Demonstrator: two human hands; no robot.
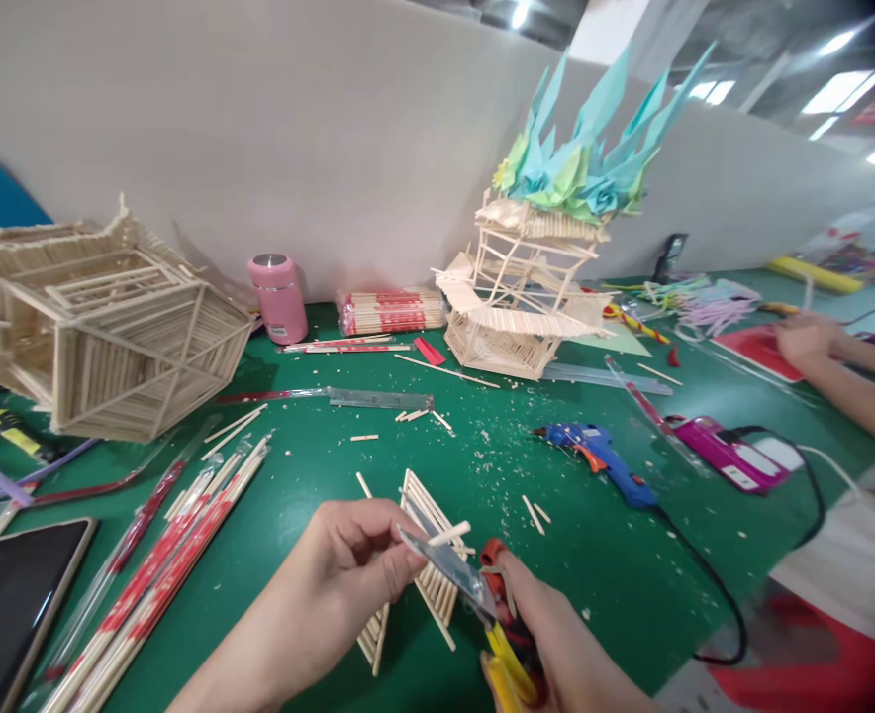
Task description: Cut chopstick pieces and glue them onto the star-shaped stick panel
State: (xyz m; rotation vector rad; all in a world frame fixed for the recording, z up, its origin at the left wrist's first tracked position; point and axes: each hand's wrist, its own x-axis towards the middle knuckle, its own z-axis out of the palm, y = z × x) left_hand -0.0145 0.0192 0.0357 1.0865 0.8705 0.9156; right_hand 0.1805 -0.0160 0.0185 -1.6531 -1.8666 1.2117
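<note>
My left hand (pixel 340 569) pinches a short wooden stick (pixel 452 534) between thumb and fingertips. My right hand (pixel 556 629) is closed around the red and yellow handles of a pair of scissors (pixel 452 571). Their blades lie against the stick, close to my left fingertips; whether they are fully closed I cannot tell. Behind and below my hands, a flat panel of glued sticks (pixel 438 599) rests on the green table (pixel 474 441), partly hidden by my hands. A few short cut pieces (pixel 534 515) lie to its right.
A blue glue gun (pixel 601 460) with a black cord lies right, by a purple power strip (pixel 741 456). Stick models (pixel 147 347) (pixel 512 337), a pink flask (pixel 279 297) and wrapped chopsticks (pixel 393 310) stand behind. More chopsticks (pixel 170 555) and a phone (pixel 22 604) lie left. Another person's hand (pixel 809 340) is right.
</note>
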